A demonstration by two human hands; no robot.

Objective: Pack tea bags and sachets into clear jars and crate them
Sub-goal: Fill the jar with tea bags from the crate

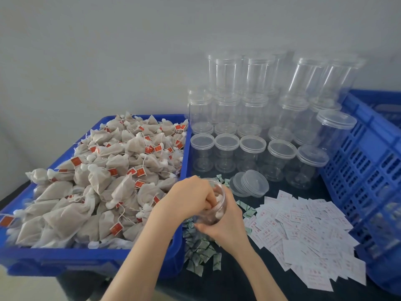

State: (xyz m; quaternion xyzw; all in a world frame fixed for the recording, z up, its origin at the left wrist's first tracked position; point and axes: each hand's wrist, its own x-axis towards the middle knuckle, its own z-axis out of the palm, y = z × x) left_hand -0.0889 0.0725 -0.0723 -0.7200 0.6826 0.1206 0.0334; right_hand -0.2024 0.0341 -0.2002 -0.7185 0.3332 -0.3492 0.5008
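A clear open jar (pixel 211 216) with tea bags inside is tilted toward me at the table's middle front. My right hand (pixel 225 227) grips it from below and the right. The fingers of my left hand (pixel 191 197) are curled into its mouth, pushing on the tea bags inside. A blue bin (pixel 130 256) heaped with tea bags (pixel 104 181) with red tags stands at the left. Green-and-white sachets (pixel 198 250) lie under the jar. White sachets with red print (pixel 303 231) are spread at the right.
Several lidded empty clear jars (pixel 253 118) are stacked at the back. Two loose lids (pixel 249 185) lie behind the held jar. A blue slotted crate (pixel 373 170) stands along the right edge with jars inside, blurred. The table surface (pixel 234 281) is dark.
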